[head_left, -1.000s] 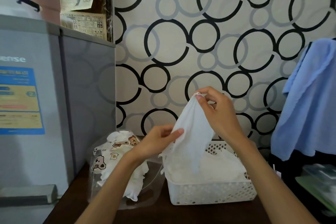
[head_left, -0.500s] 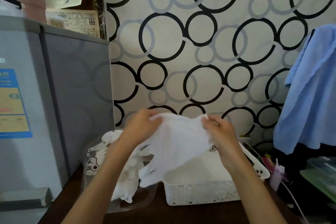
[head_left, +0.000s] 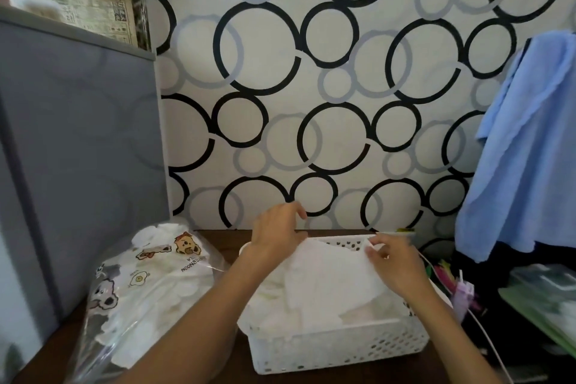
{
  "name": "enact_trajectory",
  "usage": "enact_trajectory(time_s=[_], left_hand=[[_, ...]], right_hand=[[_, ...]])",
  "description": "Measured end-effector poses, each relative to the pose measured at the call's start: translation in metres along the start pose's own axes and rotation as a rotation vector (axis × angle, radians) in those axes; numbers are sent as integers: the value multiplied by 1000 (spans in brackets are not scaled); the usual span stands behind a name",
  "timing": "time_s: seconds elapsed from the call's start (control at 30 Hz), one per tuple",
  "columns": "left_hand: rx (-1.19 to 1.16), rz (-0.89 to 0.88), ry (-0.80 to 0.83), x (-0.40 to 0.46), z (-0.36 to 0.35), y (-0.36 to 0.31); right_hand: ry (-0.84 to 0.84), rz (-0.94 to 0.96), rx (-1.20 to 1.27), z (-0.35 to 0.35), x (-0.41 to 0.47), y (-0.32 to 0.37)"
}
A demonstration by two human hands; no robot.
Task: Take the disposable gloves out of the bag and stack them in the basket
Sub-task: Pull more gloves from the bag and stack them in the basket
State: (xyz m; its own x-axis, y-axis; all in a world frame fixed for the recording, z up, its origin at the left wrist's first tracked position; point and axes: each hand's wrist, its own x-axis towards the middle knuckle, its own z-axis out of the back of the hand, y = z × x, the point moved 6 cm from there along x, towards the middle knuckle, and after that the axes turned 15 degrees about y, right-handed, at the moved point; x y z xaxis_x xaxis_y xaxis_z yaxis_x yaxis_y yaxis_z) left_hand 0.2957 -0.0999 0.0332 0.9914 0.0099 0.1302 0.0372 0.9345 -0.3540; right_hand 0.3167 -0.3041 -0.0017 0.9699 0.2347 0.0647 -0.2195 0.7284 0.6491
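Observation:
A white perforated basket [head_left: 339,349] stands on the dark wooden table with white disposable gloves piled inside. One white glove [head_left: 330,284] lies spread flat on top of the pile. My left hand [head_left: 276,235] holds its far left corner over the basket's back rim. My right hand [head_left: 394,262] pinches its right edge between thumb and fingers. Left of the basket lies a clear plastic bag [head_left: 146,284] printed with cartoon bears, with more white gloves in it.
A grey fridge [head_left: 74,150] stands at the left, close to the bag. A blue cloth [head_left: 523,146] hangs at the right above dark clutter and a green-lidded box [head_left: 542,299]. The circle-patterned wall is right behind the table.
The glove, held up vertically a second ago, was spread between both hands and lowered flat onto the pile in the basket. The camera has tilted down and closer.

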Motion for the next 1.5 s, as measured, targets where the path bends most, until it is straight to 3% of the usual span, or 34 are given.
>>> enact_trajectory(time_s=[0.07,0.2,0.27,0.47,0.6,0.67,0.73,0.8,0.93,1.13,1.37,1.47,1.5], left_hand=[[-33,-12,34,-10,5,-1],[161,11,393,-33,-1,11],[136,10,462,-42,-2,21],[59,-8,356,-38,15,34],[231,-22,207,-34,23,29],[180,-79,118,-39,27,18],[50,-241,229,-45,21,-2],[49,-390,466,-53,1,-24],[181,-441,688,-55,-37,-44],[125,-439,642,-57,-14,-33],[-46,-232,794,-86,18,13],[-197,-216,634,-82,31,18],[-191,-207,568,-78,29,15]], right_hand=[[31,-6,20,0,1,-1],[313,-71,170,-11,-2,-5],[361,-65,183,-13,-3,-6],[176,-37,-22,-3,0,-10],[168,-87,-181,0,1,-13],[180,-99,-206,0,5,-13],[189,-105,-210,1,9,-14],[186,-105,-202,0,10,-14],[170,-109,-204,0,9,-13],[159,-77,-210,4,8,-14],[154,-82,-320,4,1,-8],[34,53,-415,15,-5,9],[69,100,-375,14,-5,15]])
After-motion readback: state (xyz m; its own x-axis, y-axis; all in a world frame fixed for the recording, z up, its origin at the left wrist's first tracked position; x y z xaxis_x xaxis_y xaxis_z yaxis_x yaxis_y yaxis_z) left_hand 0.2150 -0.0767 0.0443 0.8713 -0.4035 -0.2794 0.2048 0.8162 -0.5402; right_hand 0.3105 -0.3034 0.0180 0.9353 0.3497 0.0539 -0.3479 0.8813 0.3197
